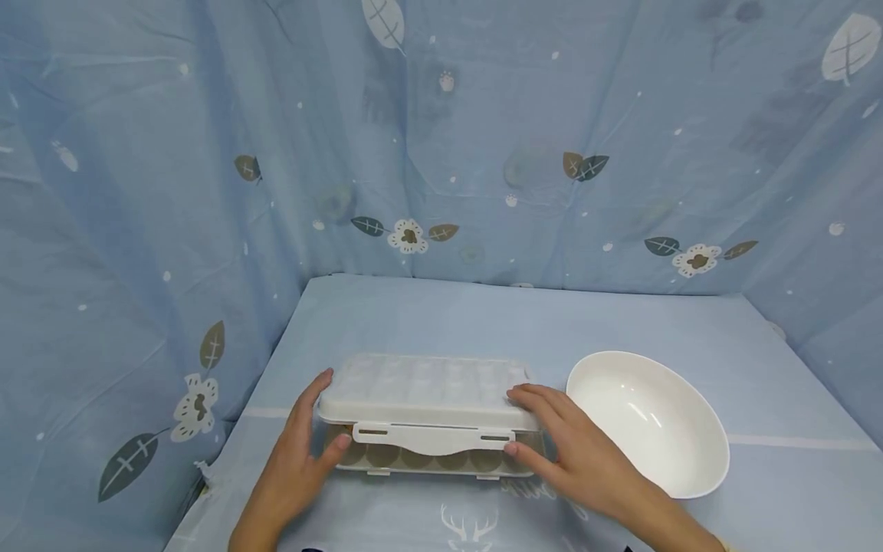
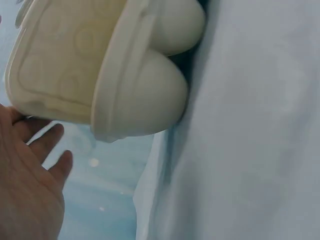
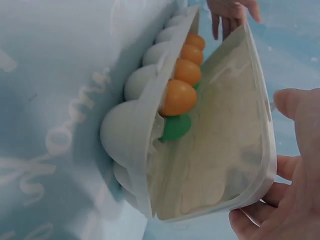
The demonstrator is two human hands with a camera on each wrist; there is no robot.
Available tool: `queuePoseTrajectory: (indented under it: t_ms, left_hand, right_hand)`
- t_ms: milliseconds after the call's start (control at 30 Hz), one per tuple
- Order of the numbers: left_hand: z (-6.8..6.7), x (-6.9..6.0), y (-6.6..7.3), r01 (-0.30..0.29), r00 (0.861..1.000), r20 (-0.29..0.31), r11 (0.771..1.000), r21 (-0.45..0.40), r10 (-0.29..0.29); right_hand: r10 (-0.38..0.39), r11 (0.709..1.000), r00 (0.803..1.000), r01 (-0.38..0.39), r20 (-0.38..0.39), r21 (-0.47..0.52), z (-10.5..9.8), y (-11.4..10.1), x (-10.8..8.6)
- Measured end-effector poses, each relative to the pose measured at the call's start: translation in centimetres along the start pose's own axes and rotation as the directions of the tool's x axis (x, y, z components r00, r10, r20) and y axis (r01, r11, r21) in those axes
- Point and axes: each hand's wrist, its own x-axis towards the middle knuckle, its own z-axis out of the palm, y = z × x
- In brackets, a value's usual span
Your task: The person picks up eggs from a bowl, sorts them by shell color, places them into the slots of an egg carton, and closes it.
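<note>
A white egg storage box (image 1: 434,460) stands on the table, its hinged lid (image 1: 428,387) tilted partly open. In the right wrist view, several orange eggs (image 3: 180,97) sit in a row in the tray, with a green egg (image 3: 176,127) beside them. At the box's left end, my left hand (image 1: 293,460) holds the lid, thumb near the front corner and fingers along the side. My right hand (image 1: 579,445) grips the lid's right front corner, its thumb by the long front latch (image 1: 434,438) and fingers on the top and side. The lid hides most of the tray from above.
A large white bowl (image 1: 651,422) stands right of the box, close behind my right hand. Pale blue cloth (image 1: 414,314) covers the table, and a patterned blue curtain (image 1: 483,153) hangs at the back and sides.
</note>
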Motion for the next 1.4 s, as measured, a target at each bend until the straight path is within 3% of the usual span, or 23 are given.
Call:
queuePoseTrajectory:
  t_ms: [167, 233, 433, 667, 900, 1400]
  left_hand:
    - [0.6, -0.1, -0.1, -0.143, 0.988, -0.044, 0.988, 0.063, 0.146]
    - [0.7, -0.1, -0.1, -0.163, 0.985, -0.044, 0.983, 0.087, 0.168]
    - [1.6, -0.2, 0.3, -0.14, 0.99, 0.039, 0.979, 0.147, 0.136]
    - [2.5, -0.2, 0.3, -0.214, 0.976, 0.092, 0.957, 0.196, 0.199]
    - [2.6, -0.2, -0.1, -0.287, 0.956, 0.141, 0.919, 0.271, 0.257]
    - [2.6, -0.1, 0.2, -0.293, 0.951, 0.173, 0.922, 0.254, 0.254]
  right_hand:
    - [-0.013, 0.999, 0.999, 0.014, 0.044, -0.035, 1.1, -0.4, -0.4]
    - [-0.035, 0.998, 0.997, 0.038, 0.069, -0.043, 1.8, -0.5, -0.5]
    - [-0.077, 0.996, 0.99, 0.081, 0.117, -0.026, 4.0, -0.7, -0.8]
    - [-0.147, 0.973, 0.973, 0.174, 0.177, -0.15, 6.0, -0.3, -0.5]
    - [-0.231, 0.934, 0.966, 0.255, 0.12, -0.252, 6.8, -0.2, -0.1]
    - [-0.253, 0.911, 0.962, 0.272, 0.102, -0.311, 7.2, -0.6, -0.1]
